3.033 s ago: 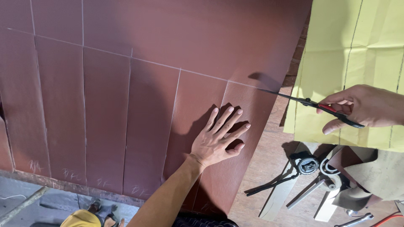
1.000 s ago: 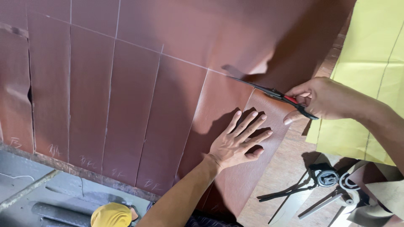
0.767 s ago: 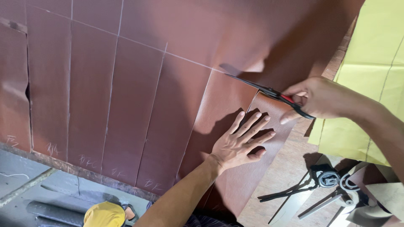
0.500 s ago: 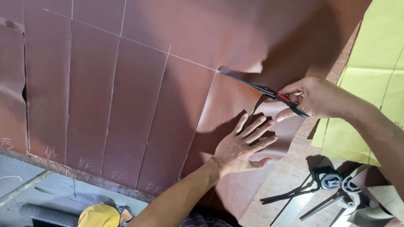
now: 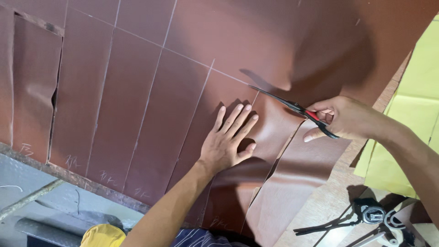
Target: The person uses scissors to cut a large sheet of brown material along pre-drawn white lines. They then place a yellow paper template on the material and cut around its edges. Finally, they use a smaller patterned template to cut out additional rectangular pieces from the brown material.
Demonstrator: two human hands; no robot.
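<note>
the left hand lies flat with fingers spread, holding nothing, pressing on the brown leather sheet that covers the table. the right hand has its fingers closed around the handles of black scissors, blades on a chalk line in the sheet. yellow paper lies just beside, to the right.

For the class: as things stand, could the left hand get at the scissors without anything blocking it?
Probably yes. The left hand lies flat on the brown leather sheet, and only bare sheet separates it from the scissors, though the right hand already grips them.
</note>
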